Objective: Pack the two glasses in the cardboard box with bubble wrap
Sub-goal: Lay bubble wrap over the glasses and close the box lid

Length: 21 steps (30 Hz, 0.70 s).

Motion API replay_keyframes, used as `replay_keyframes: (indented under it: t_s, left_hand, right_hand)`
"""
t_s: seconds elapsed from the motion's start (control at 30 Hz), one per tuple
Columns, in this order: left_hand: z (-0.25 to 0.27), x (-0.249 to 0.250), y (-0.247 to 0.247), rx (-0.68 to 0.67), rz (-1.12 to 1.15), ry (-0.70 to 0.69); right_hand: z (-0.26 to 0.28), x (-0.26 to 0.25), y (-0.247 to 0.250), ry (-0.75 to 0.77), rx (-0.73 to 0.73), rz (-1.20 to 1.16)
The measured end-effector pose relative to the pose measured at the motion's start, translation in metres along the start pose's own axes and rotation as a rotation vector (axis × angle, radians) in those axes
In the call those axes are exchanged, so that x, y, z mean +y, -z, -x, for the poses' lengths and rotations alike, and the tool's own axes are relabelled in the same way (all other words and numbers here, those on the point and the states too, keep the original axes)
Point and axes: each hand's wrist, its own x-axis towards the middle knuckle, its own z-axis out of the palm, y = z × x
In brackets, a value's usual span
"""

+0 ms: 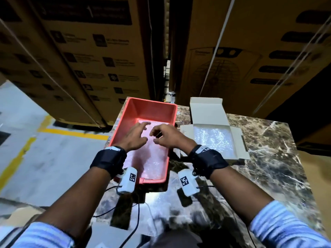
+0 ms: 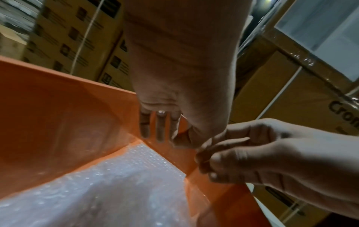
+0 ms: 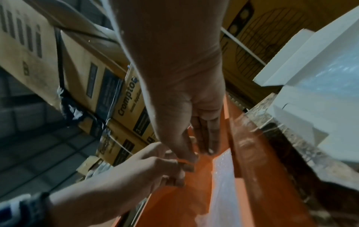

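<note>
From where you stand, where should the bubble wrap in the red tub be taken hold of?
Pinch the far edge of the bubble wrap, from above: it lies flat along the red tub floor, and both hands hover there.

Head view steeply down; 2 wrist views close, all sharing the red bin (image 1: pixel 125 122).

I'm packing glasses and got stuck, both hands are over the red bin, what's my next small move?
Probably lower both hands and pinch the top bubble wrap sheet in the red bin: they hover over it holding nothing, and the white box is already lined.
</note>
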Motion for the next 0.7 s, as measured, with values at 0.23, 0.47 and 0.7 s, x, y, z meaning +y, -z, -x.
replay_keyframes:
  t_s: [0.23,0.47,0.7]
  left_hand:
    - [0.014,-0.047,-0.015,-0.363,-0.048,0.256]
    - [0.021,-0.063,-0.015,-0.300,0.006,0.302]
    - [0.017,-0.051,-0.004,-0.177,0.135,0.279]
  right_hand:
    - [-0.010,-0.019,-0.061,-0.229,-0.319,0.500]
    - [-0.009,-0.021,-0.064,-0.273,-0.147,0.459]
    - [0.003,-0.026,-0.032,-0.251,0.244,0.050]
